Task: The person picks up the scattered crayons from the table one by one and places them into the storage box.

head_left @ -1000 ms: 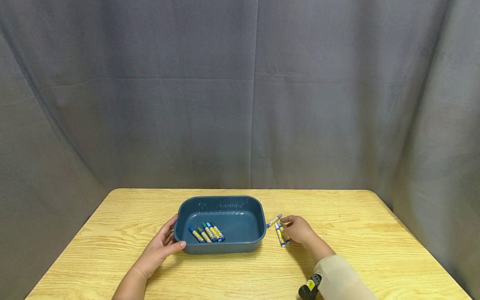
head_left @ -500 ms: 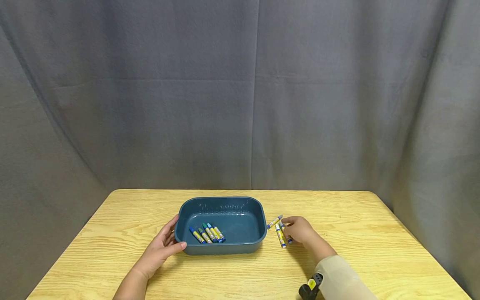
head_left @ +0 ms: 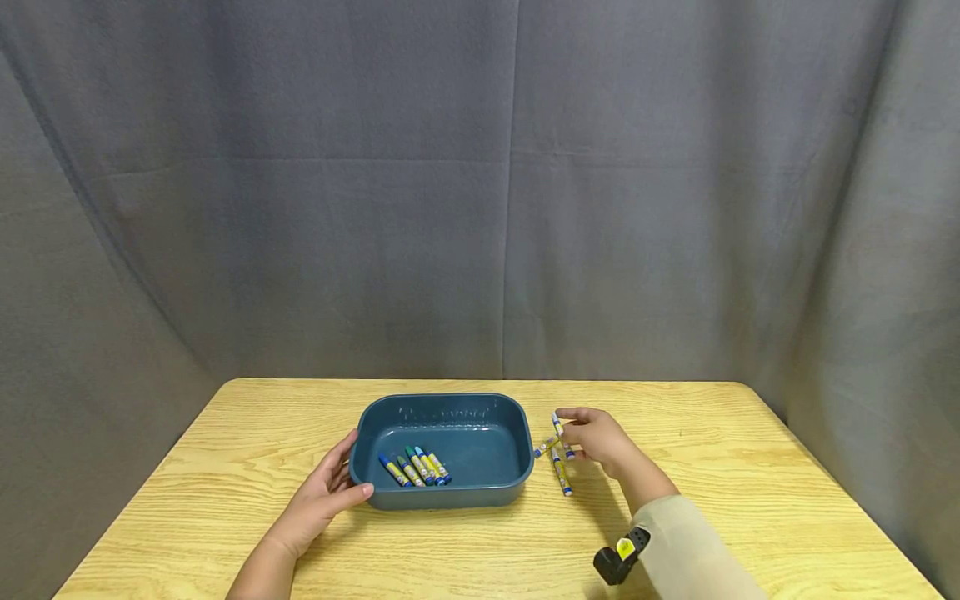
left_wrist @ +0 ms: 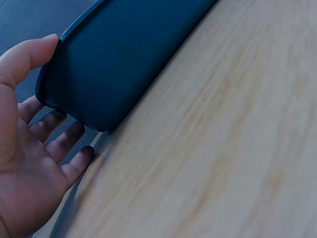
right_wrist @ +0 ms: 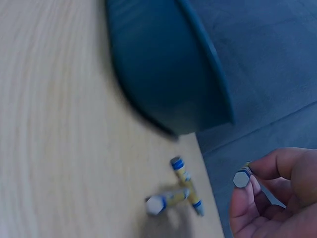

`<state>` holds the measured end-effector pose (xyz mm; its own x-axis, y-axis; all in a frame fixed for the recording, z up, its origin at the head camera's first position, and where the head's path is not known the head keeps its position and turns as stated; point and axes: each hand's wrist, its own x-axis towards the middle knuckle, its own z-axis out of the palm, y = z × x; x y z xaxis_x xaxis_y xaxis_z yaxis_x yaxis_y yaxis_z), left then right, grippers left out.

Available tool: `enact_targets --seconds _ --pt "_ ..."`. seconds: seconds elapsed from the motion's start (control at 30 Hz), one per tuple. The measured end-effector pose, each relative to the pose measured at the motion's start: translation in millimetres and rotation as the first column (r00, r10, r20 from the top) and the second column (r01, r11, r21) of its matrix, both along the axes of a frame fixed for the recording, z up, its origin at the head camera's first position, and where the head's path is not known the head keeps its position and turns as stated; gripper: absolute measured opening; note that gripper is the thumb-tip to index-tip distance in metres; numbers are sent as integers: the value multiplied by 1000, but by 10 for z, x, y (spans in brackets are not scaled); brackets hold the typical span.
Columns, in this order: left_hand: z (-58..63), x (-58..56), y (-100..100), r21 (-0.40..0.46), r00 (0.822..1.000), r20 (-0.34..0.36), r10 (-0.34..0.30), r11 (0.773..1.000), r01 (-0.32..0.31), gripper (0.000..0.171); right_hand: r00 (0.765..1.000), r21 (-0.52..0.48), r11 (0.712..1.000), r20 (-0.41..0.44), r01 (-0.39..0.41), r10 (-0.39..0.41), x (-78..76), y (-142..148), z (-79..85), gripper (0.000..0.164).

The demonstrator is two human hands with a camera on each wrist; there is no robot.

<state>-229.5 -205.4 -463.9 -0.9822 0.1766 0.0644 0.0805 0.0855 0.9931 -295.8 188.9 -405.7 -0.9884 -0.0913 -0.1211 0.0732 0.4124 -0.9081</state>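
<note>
A dark teal rectangular dish [head_left: 442, 498] holds several crayons [head_left: 415, 468] with yellow and blue wrappers, lying toward its left end. My left hand [head_left: 318, 504] holds the dish's left end, with the thumb at the rim and the fingers along the outside, spread in the left wrist view. Right of the dish, my right hand [head_left: 600, 437] pinches a white-tipped crayon [right_wrist: 242, 178] between thumb and fingers, raised off the table in the right wrist view. Below that hand lie two more crayons, one slanted [right_wrist: 182, 173] near the dish and one [head_left: 561, 475] pointing toward me.
The light wood table [head_left: 225, 467] has rounded far corners. A grey curtain [head_left: 480, 208] hangs behind it and at both sides. Under my right sleeve [head_left: 693, 546] a black device with a yellow patch [head_left: 622, 554] sits at the wrist.
My right hand has lifted one crayon from the small group and moved slightly away from me. Two crayons stay on the table there. The left hand and the dish have not visibly moved.
</note>
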Motion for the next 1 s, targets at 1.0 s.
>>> enact_targets --seconds 1.0 --pt "4 4 16 1 1000 7 7 1000 -7 88 996 -33 996 -18 -83 82 -153 -871 245 38"
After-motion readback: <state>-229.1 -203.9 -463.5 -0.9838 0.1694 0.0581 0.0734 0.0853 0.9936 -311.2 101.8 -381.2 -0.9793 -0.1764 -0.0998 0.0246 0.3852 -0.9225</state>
